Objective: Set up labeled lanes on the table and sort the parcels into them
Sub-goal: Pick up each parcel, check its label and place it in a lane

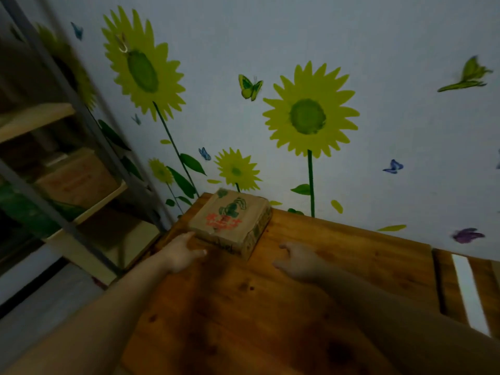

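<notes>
A flat cardboard parcel [230, 221] with green and red print lies at the far left corner of the wooden table [338, 255], close to the wall. My left hand [182, 253] lies open at the parcel's near left edge, fingertips touching its side. My right hand [297, 259] hovers over the table to the right of the parcel, apart from it, fingers loosely curled and holding nothing. A white tape strip [470, 290] runs front to back across the table at the right.
A metal shelf rack [81, 169] stands left of the table, with a cardboard box [78, 180] on a middle shelf. The wall behind carries sunflower and butterfly stickers. A seam [438, 280] splits the tabletop near the tape.
</notes>
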`<state>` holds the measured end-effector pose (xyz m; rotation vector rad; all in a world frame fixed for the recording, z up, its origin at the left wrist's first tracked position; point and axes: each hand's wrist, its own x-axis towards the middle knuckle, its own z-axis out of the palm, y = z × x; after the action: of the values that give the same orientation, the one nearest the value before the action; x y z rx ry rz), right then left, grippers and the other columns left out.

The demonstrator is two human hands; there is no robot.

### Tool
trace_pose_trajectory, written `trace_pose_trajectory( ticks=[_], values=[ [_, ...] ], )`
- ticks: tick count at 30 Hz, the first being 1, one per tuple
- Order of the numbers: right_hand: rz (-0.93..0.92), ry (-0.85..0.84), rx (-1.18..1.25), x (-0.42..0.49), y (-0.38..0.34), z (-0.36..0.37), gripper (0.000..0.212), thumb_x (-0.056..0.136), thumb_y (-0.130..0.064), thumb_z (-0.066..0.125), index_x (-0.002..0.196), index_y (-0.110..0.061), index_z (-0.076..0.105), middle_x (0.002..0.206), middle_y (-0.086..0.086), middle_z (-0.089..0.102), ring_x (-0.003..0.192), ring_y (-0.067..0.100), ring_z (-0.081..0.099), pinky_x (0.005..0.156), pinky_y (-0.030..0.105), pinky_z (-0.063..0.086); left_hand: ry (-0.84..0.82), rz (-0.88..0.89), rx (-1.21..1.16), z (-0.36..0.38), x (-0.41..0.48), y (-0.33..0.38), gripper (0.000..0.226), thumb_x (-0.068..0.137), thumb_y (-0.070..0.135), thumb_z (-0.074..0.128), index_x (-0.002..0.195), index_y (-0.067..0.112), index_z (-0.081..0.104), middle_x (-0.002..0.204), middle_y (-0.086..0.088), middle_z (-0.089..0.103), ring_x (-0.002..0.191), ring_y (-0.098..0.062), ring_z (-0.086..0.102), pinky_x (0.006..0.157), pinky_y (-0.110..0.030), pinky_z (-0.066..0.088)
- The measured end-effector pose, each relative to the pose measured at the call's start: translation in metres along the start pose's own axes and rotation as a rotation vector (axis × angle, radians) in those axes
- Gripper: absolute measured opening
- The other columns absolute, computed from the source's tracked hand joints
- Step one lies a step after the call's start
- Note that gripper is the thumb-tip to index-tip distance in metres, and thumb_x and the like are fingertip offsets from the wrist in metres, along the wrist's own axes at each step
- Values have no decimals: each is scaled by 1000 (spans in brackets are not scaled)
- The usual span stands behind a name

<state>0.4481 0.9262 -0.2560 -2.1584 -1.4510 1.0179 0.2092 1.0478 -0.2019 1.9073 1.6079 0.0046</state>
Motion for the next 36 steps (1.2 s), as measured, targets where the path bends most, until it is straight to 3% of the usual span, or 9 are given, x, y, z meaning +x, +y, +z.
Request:
trace_pose_trajectory(
  ticks=[3, 8, 12, 16, 20, 23, 28, 32, 36],
  values=[
    [43, 56, -12, 35, -21, 13, 59, 92, -41, 57, 144, -22, 37, 148, 5, 38, 131, 22, 41, 106, 37, 38, -48, 63, -25, -4, 58, -12, 60, 91, 20, 62, 144, 12, 35, 145, -8, 40, 127, -23, 44, 95, -25, 38],
    [64, 84, 149, 90, -55, 47, 31, 96, -30, 54, 124, -18, 56, 119, -3, 59, 82, -2, 50, 66, 11, 38, -63, 131, 23, -15, 176, -62, 73, 75, 50, 66, 140, 25, 43, 142, -2, 44, 128, -27, 44, 107, -42, 39],
    [115, 104, 335, 128, -77, 79, 56, 90, -39, 60, 140, -24, 39, 136, -1, 48, 127, 21, 48, 104, 39, 43, -91, 151, -28, -6, 283, -117, 77, 74, 48, 70, 141, 23, 40, 144, -6, 44, 127, -29, 46, 102, -49, 43],
    [205, 165, 482, 158, -75, 98, 105, 68, -72, 65, 150, -36, 10, 153, -3, 30, 131, 21, 44, 103, 38, 45, -179, 89, -118, -30, 254, -80, 79, 89, 36, 62, 151, 12, 19, 155, -11, 25, 138, -31, 31, 111, -41, 32],
    [308, 199, 621, 163, -81, 92, 86, 86, -35, 68, 150, -24, 11, 139, 6, 49, 115, 27, 58, 89, 33, 54, -359, 57, -188, -23, 251, -70, 62, 91, 31, 61, 143, 9, 36, 143, -10, 44, 126, -29, 47, 102, -35, 40],
    [401, 289, 585, 156, -78, 84, 66, 90, -30, 65, 143, -16, 29, 134, 6, 53, 113, 24, 59, 86, 28, 53, -428, 89, -233, -13, 248, -65, 49, 89, 29, 64, 131, 9, 50, 129, -12, 58, 110, -26, 57, 96, -36, 47],
    [456, 434, 557, 126, -61, 69, 51, 92, -17, 62, 137, -13, 40, 130, 7, 56, 106, 22, 60, 78, 29, 56, -447, 133, -295, -1, 218, -46, 54, 87, 24, 67, 135, 11, 43, 133, -10, 54, 118, -27, 53, 99, -36, 45],
    [394, 531, 635, 92, -48, 45, 73, 83, -32, 71, 142, -25, 29, 122, 5, 57, 104, 24, 62, 86, 43, 56, -379, 202, -388, 1, 183, -22, 70, 88, 15, 65, 146, 13, 25, 142, -10, 43, 127, -29, 45, 99, -35, 41],
    [262, 570, 768, 48, -32, 17, 74, 78, -49, 71, 139, -32, 34, 122, 3, 61, 94, 14, 64, 74, 33, 57, -330, 165, -559, 3, 139, 10, 79, 89, 53, 53, 149, 17, 16, 151, -8, 32, 132, -33, 39, 107, -51, 37]
  ],
)
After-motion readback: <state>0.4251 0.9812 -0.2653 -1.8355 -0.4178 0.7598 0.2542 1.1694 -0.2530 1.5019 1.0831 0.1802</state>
